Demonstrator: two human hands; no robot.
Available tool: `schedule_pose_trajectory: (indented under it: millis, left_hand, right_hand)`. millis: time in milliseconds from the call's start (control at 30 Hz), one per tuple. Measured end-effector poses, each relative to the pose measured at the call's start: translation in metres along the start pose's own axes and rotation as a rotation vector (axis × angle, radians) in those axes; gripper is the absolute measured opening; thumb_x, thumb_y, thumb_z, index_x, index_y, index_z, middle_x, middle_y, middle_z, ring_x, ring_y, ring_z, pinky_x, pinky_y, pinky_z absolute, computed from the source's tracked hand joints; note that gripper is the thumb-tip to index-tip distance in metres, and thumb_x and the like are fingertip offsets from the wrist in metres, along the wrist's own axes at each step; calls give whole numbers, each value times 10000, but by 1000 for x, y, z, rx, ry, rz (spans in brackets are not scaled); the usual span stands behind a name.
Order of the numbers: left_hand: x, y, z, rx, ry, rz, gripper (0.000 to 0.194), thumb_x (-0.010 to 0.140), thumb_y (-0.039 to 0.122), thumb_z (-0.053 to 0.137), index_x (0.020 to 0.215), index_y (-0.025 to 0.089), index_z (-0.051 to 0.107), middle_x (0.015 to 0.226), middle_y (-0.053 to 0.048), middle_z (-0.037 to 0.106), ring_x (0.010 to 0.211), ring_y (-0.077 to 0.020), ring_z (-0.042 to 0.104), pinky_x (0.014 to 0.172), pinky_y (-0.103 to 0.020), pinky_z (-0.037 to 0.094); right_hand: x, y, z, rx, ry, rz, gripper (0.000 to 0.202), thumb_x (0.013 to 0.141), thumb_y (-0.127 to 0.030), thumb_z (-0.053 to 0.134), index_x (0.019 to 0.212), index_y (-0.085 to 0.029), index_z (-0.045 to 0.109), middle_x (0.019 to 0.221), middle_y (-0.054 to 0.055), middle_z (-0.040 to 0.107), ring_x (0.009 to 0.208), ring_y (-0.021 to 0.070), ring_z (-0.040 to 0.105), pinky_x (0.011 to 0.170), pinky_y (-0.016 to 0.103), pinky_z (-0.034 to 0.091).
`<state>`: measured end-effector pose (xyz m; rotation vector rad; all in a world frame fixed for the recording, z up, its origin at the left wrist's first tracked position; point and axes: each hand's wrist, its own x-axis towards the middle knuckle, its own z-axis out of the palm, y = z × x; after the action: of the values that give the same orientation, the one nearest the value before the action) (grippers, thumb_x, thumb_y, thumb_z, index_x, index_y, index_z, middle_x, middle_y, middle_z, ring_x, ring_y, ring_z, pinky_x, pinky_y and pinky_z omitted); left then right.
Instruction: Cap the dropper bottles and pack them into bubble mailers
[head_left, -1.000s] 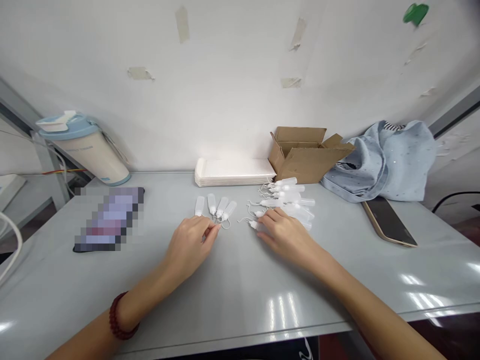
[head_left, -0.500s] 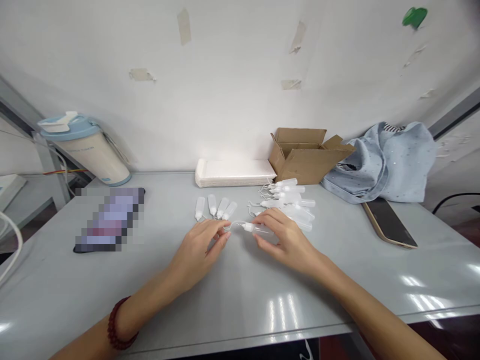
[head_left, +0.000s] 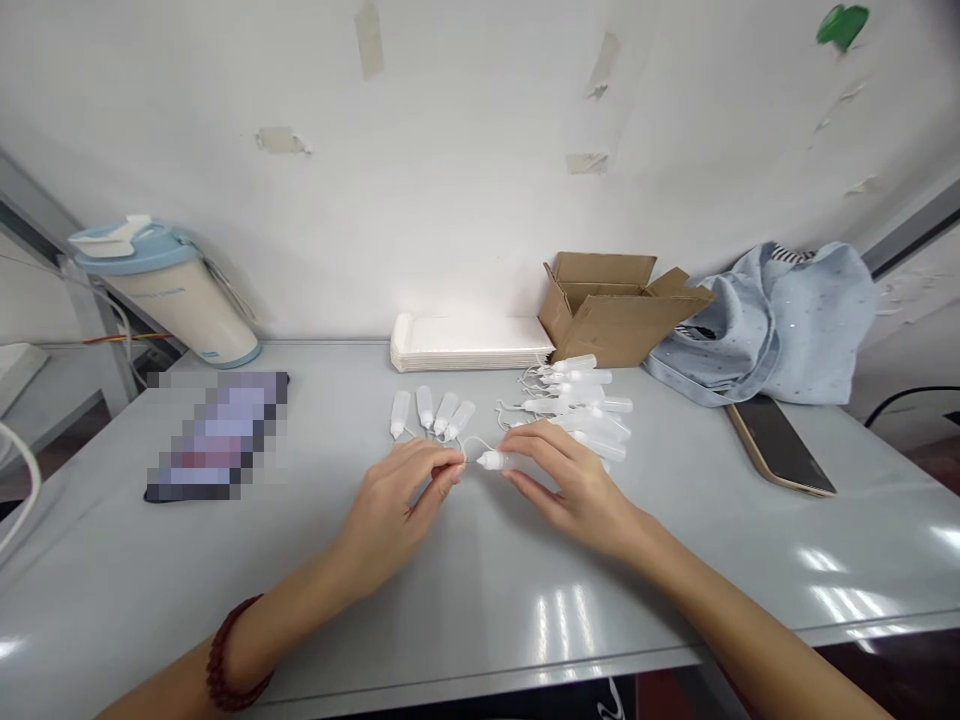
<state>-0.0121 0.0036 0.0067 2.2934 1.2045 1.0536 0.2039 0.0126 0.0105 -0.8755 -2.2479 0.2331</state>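
White wall (head_left: 480, 220) behind a glossy grey tabletop (head_left: 465, 600); from left to right: cream travel mug (head_left: 176, 300) with a pale blue lid; dark-edged slab (head_left: 225, 435), its face pixelated and unreadable. Next, left hand (head_left: 394, 505), thumb and index finger pinched together on the far end of a thin cord (head_left: 475, 438); exact grip, on the cord itself or on a small piece at its end, impossible to tell. Just beyond this hand, four small bottles (head_left: 445, 410) side by side, tips toward the viewer; farther back, against the wall, a stack of flat white packets (head_left: 472, 345). Immediately right of the left fingertips, a dropper bottle (head_left: 492, 460), long axis crosswise, nozzle aimed at those fingertips across a narrow gap. Right hand (head_left: 574, 485) the nearer, clamped on the bottle, most of the body hidden behind thumb and fingers. Beyond the right hand, a heap of similar bottles (head_left: 577, 395), overlapping, count uncertain; behind it, an open cardboard box (head_left: 622, 320), contents out of sight. Far right, blue fabric bag (head_left: 810, 335), partly covering a phone (head_left: 784, 445). Both forearms cut off below.
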Motion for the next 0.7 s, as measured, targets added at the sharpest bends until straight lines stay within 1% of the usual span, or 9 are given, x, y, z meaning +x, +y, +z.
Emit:
schedule_pose_trajectory:
  millis: [267,433,533,700]
  left_hand:
    - [0,3,-2,-48,-35,-99,160,907,219,457,867,206,612,764,5,659,686,-136,591,619,-242,473]
    - [0,4,-3,-62,-54,-113,160,909,224,459,860,212,611,768,10,654,694,-135,592,615,-241,468]
    - [-1,3,-2,-46,-36,-86,151,911,219,459,863,213,602,765,10,654,688,-136,588,630,-251,467]
    - [-4,-1,2,26,14,53,123,906,171,464,893,206,581,753,1,648,689,-142,568,672,-283,453]
  right_hand:
    - [0,0,0,40,0,2,205,881,-137,493,1070,-186,555,978,87,638,916,204,600,769,373,526]
    - [0,0,1,23,1,-10,197,878,-129,497,1058,-179,559,980,92,638,910,203,602,768,373,522]
    - [-1,0,1,-7,19,-28,197,886,-132,477,1054,-185,564,961,91,632,888,205,602,744,372,520]
    - [-2,-2,2,-77,36,-57,188,878,-92,464,1002,-180,574,935,94,618,843,197,582,707,357,505]
